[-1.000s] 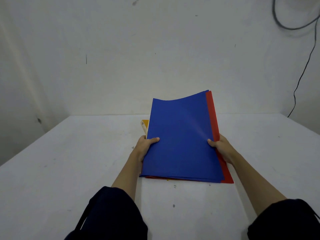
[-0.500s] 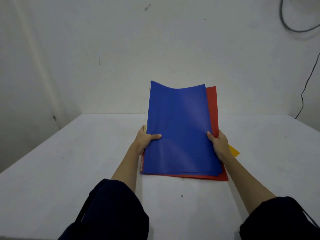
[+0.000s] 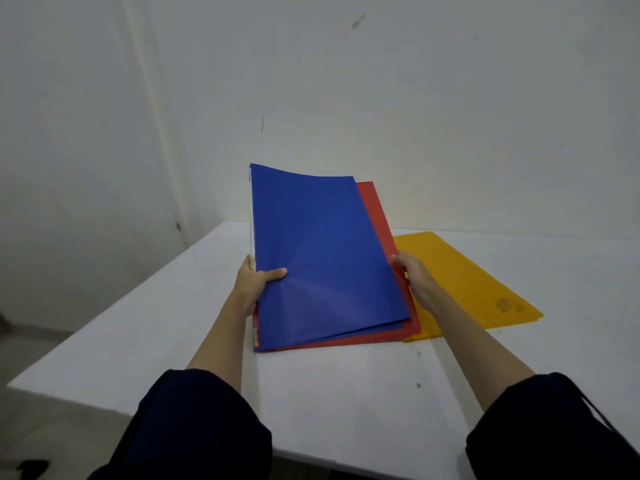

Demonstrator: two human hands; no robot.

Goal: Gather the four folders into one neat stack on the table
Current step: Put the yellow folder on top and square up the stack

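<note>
A blue folder [image 3: 322, 254] lies on top of a red folder [image 3: 377, 216], both tilted up off the white table [image 3: 138, 323] at their far end, near edges resting on it. My left hand [image 3: 254, 282] grips their left edge, thumb on the blue cover. My right hand [image 3: 414, 277] holds the right edge of the pair. A yellow folder [image 3: 464, 282] lies flat on the table to the right, partly under the red one and under my right wrist. I cannot make out a fourth folder; a pale spine shows along the blue folder's left edge.
The table's left edge [image 3: 114, 303] runs diagonally and its near edge is close to my dark sleeves. A white wall stands right behind the table. Floor shows at the lower left.
The blue and red folders have shifted left in my hands, uncovering most of the yellow folder on the table to the right. The view has swung left too.
</note>
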